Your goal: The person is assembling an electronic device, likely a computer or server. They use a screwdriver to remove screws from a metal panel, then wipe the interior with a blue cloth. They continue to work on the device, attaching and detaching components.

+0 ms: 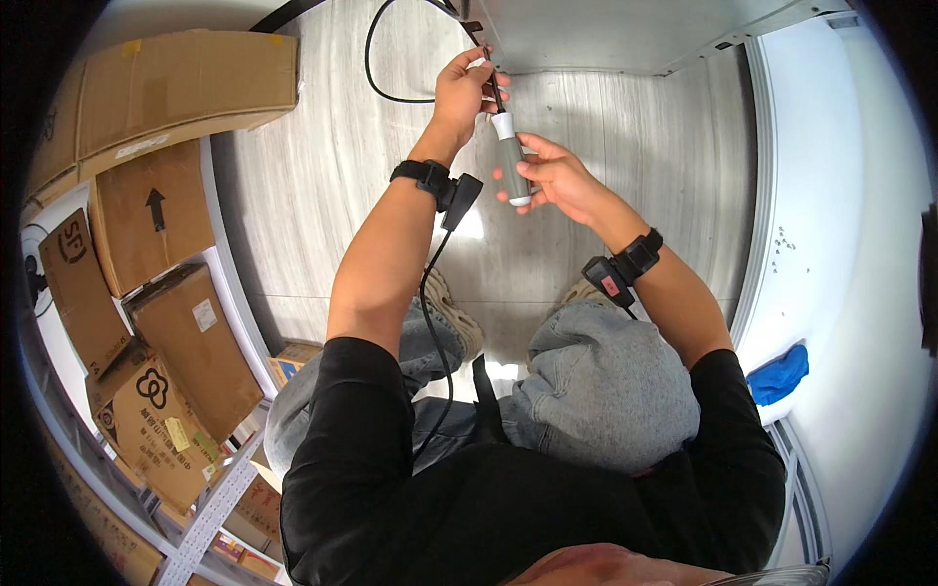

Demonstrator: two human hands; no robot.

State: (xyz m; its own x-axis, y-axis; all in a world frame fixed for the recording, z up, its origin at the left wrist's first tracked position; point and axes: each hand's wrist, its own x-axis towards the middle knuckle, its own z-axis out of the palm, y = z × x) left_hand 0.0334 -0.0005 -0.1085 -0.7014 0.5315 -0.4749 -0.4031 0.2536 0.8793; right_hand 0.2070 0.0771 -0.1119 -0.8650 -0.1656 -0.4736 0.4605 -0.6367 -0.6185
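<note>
A screwdriver (510,156) with a grey and white handle and a dark shaft points away from me, toward the lower edge of a pale metal cabinet (606,39). My right hand (560,181) is closed around its handle, thumb on top. Farther forward, the fingers of my left hand (459,93) close round the dark shaft just ahead of the handle. The tip lies by a small dark part at the cabinet's left corner; I cannot make out whether they touch. A black cable (369,59) loops to the left of my left hand.
Cardboard boxes (186,98) crowd a shelf along my left. On the right, small screw-like bits (779,254) lie on a white surface, with a blue cloth-like item (779,376) nearer me. Wrist-worn devices trail cords; my knees are bent above the tiled floor (322,215).
</note>
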